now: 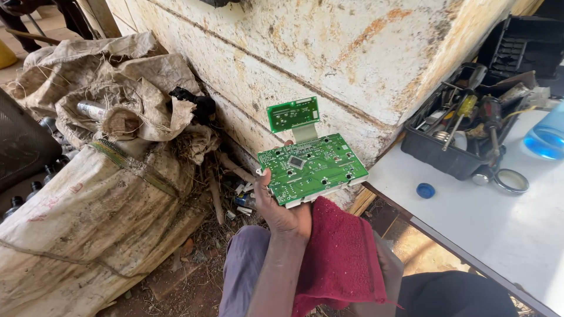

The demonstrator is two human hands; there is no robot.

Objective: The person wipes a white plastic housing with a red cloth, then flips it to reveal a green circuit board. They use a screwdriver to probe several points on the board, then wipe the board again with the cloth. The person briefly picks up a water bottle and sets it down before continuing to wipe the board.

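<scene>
While aloft, board [311, 167] above left hand [281, 212]

green circuit board [311, 168], tilted, component side up (smaller board [293, 114] attached by ribbon), held aloft

Stained plaster wall [329, 53], dirt floor [176, 282], white table [499, 229].

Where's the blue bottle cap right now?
In the head view, the blue bottle cap lies on the white table at right, near its edge, just below the black tool tray.
</scene>
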